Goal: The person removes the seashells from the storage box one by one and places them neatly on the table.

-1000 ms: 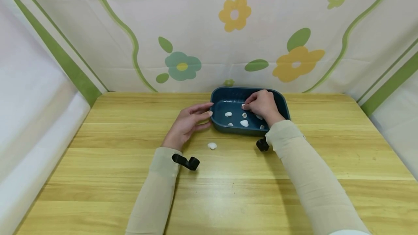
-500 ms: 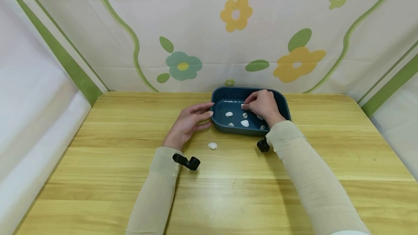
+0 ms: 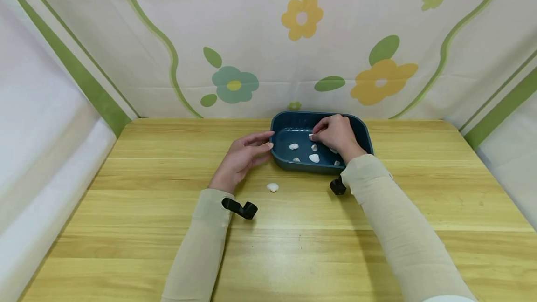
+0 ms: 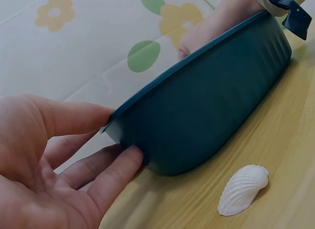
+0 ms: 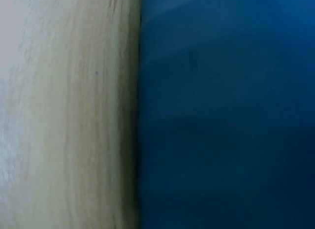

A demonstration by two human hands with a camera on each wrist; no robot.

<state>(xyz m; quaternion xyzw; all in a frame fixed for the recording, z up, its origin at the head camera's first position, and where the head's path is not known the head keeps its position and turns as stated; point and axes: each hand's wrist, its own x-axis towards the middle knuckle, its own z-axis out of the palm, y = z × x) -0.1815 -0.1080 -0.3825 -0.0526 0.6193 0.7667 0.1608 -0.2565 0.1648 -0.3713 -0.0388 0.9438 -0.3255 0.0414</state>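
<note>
A dark blue rectangular tray [image 3: 293, 167] stands at the back of the table with several small seashells [image 3: 314, 158] scattered on its bottom. My right hand [image 3: 337, 135] reaches down into it and pinches a small white shell [image 3: 311, 136] between thumb and fingertips. Against the tray's left end, my left hand [image 3: 241, 156] rests its extended fingertips; in the left wrist view, thumb and fingers [image 4: 115, 177] touch the outer wall. A ribbed white seashell [image 3: 272, 187] lies on the table in front of the tray. The right wrist view shows only the tray's side wall [image 5: 221, 91] and tabletop, not the hand.
The wooden table [image 3: 268, 255] extends toward the person and to both sides. A white curtain [image 3: 260, 22] with printed flowers hangs right behind the tray, and white cloth [image 3: 46, 129] closes off the left side. Black camera mounts [image 3: 241, 209] sit on both wrists.
The pinched shell and right fingertips have shifted very slightly left inside the tray. The left hand, tray and loose shell stay where they were.
</note>
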